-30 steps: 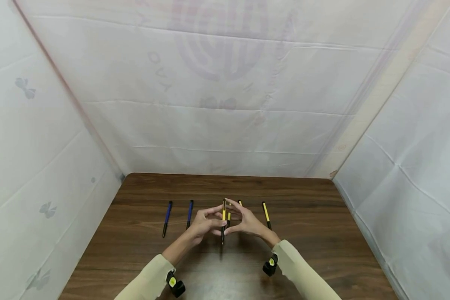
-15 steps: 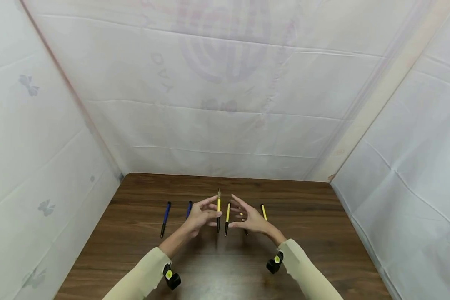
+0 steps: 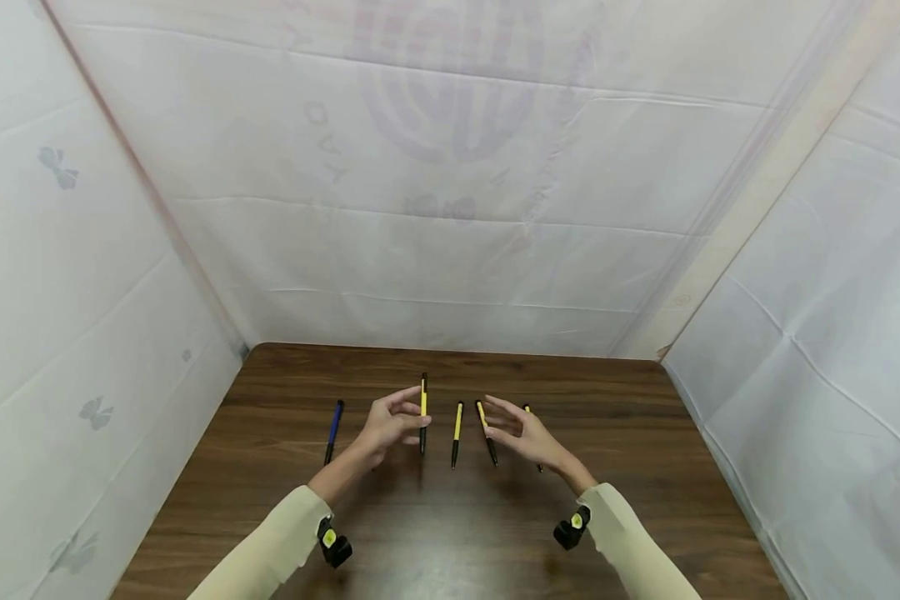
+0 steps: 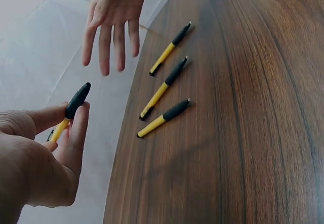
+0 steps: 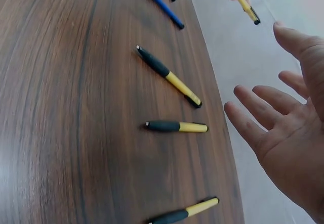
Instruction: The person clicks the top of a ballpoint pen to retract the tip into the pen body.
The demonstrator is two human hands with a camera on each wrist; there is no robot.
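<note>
We pinch slim yellow-and-black plastic pen (image 3: 423, 410) upright in left hand (image 3: 388, 426), thumb and fingertips on barrel, raised above dark wood-grain table (image 3: 285, 467). Right hand (image 3: 523, 435) open, fingers spread, holding nothing, hovering over yellow pens.

Three matching yellow-and-black pens (image 4: 163, 118) lie on table in row, apart from each other. Two blue pens (image 5: 162, 4) lie to left.

Our judgement: mid-way; one pen in hand, not set down, five on table.
</note>
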